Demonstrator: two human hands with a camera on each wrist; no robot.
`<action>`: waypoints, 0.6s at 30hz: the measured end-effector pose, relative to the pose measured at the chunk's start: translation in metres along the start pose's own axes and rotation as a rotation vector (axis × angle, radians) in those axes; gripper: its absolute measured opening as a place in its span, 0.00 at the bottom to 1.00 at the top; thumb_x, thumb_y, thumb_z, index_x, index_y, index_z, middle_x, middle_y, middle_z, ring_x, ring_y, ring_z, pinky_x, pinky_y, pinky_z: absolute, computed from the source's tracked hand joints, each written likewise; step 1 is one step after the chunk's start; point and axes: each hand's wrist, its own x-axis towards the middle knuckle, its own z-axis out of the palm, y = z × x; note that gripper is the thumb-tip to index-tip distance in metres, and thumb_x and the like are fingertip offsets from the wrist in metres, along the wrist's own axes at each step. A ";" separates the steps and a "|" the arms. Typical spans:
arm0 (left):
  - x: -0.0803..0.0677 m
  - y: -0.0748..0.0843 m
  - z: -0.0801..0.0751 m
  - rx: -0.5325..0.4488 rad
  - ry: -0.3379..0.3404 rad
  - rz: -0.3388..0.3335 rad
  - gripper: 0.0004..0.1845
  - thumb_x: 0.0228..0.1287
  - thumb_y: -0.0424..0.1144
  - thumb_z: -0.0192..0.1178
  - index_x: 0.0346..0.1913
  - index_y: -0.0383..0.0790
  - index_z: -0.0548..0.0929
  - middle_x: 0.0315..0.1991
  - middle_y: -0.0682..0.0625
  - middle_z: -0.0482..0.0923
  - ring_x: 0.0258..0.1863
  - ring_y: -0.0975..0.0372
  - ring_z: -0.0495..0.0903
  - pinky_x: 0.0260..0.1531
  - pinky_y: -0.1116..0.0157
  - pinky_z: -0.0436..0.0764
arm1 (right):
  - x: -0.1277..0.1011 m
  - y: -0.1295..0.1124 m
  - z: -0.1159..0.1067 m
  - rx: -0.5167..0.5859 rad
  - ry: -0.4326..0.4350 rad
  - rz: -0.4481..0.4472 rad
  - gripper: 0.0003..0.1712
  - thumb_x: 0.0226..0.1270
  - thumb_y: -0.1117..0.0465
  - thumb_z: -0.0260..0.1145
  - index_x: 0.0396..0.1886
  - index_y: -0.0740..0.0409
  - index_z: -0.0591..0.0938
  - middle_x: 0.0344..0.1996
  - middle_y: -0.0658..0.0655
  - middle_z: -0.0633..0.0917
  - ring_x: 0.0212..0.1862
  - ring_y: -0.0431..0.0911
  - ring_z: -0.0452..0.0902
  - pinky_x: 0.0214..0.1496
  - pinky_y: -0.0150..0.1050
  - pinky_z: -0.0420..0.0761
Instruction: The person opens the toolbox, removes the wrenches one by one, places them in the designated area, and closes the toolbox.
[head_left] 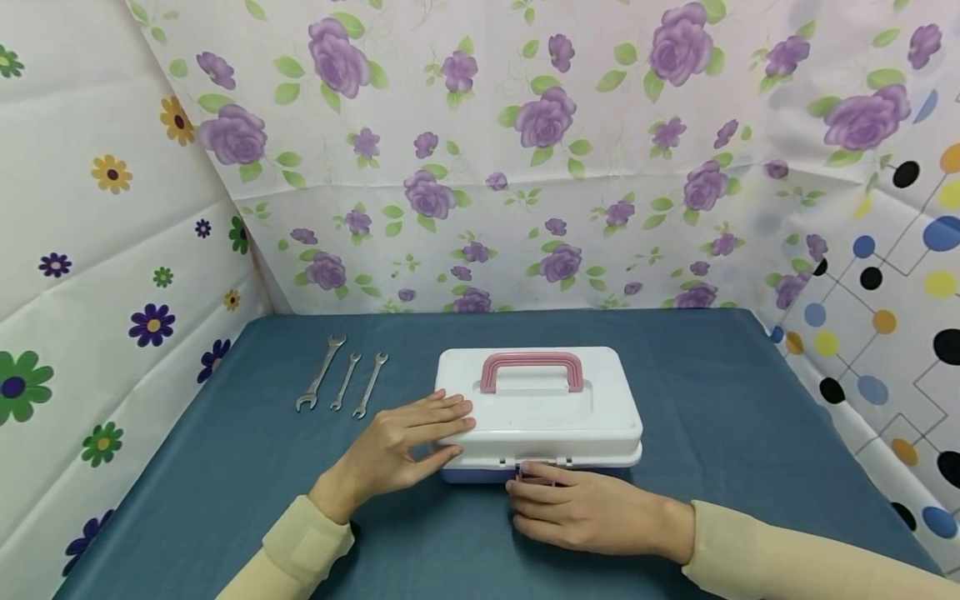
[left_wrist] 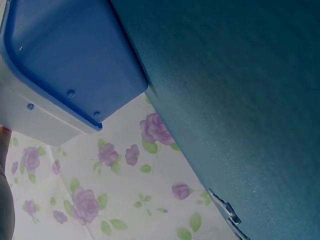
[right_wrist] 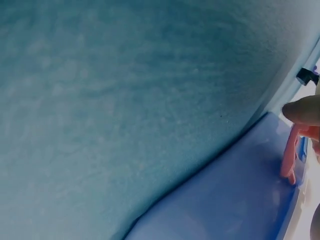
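Observation:
A white-lidded toolbox (head_left: 547,417) with a blue base and a pink handle (head_left: 532,361) stands closed on the table. My left hand (head_left: 408,437) rests on its left end, fingers flat over the lid and thumb along the front edge. At the front middle, my right hand (head_left: 577,508) has its fingers at the pink latch (right_wrist: 289,160). One fingertip (right_wrist: 302,110) lies against the latch, which sticks out from the blue base (right_wrist: 225,195). The left wrist view catches the box's blue end wall (left_wrist: 75,50) and only a sliver of that hand.
Left of the box lie a large wrench (head_left: 321,373) and two smaller wrenches (head_left: 346,382) (head_left: 371,385), side by side. A blue-green cloth (head_left: 720,400) covers the table. Flowered fabric (head_left: 480,167) hangs behind, with patterned sheets at both sides.

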 end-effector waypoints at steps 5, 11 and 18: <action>0.000 0.000 0.000 -0.001 0.003 -0.001 0.22 0.67 0.40 0.73 0.62 0.38 0.86 0.61 0.44 0.84 0.62 0.53 0.82 0.67 0.55 0.75 | -0.003 0.005 -0.003 0.070 0.055 0.027 0.24 0.89 0.61 0.42 0.67 0.55 0.82 0.66 0.55 0.81 0.77 0.49 0.65 0.80 0.49 0.60; -0.001 -0.001 0.001 -0.006 0.005 0.001 0.21 0.68 0.40 0.72 0.62 0.38 0.86 0.61 0.44 0.84 0.62 0.53 0.82 0.67 0.55 0.75 | -0.006 0.007 -0.004 0.095 0.084 0.031 0.25 0.90 0.61 0.41 0.70 0.59 0.79 0.69 0.59 0.79 0.77 0.50 0.65 0.79 0.47 0.63; -0.001 0.000 0.001 -0.002 -0.003 -0.017 0.21 0.68 0.41 0.72 0.62 0.39 0.86 0.62 0.45 0.83 0.63 0.54 0.82 0.68 0.57 0.74 | -0.007 0.008 -0.006 0.105 0.111 0.054 0.24 0.90 0.62 0.41 0.72 0.62 0.77 0.72 0.60 0.75 0.78 0.50 0.64 0.79 0.47 0.64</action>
